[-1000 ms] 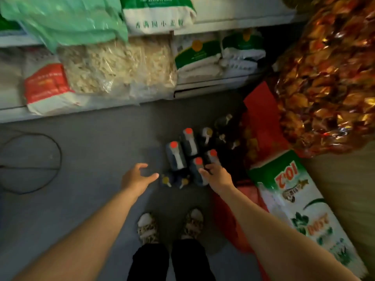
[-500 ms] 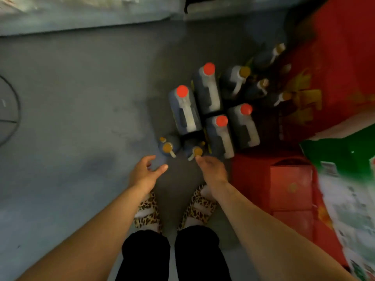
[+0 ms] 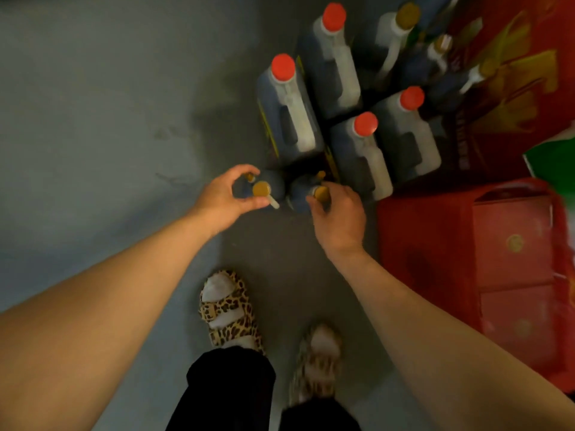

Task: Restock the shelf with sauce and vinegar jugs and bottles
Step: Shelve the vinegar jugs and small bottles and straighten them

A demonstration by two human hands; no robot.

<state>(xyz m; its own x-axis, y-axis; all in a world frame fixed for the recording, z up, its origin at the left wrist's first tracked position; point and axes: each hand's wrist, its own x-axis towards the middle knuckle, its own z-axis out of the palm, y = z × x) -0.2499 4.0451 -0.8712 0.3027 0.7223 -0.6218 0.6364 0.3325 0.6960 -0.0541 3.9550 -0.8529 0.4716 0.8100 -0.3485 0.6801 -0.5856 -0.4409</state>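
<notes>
A: status?

B: both hands down at the two small gold-cap bottles on the floor. Left hand is curled wide around the left bottle, thumb and fingers either side of the cap, not clamped yet afaict. Right hand has its fingers down over the cap of the right bottle. Looks like a pinch at the neck, but can't tell if it's really closed.

A: jugs?

B: four red-cap jugs just beyond the fingertips, packed tight, touching each other. More bottles past those, next to a red box. Shelf not in shot.

A: how to do the pick clean?

B: imo grip below the cap, round the neck, not on the cap itself. Left needs to close fully before lifting. Lift straight up, since the right bottle sits just beside the nearest jug and a sideways pull could knock it.

A: risks?

B: the left bottle has a pale tab or spout sticking out under the thumb, so don't snag it. Floor is smooth, so a nudged bottle could slide.
</notes>
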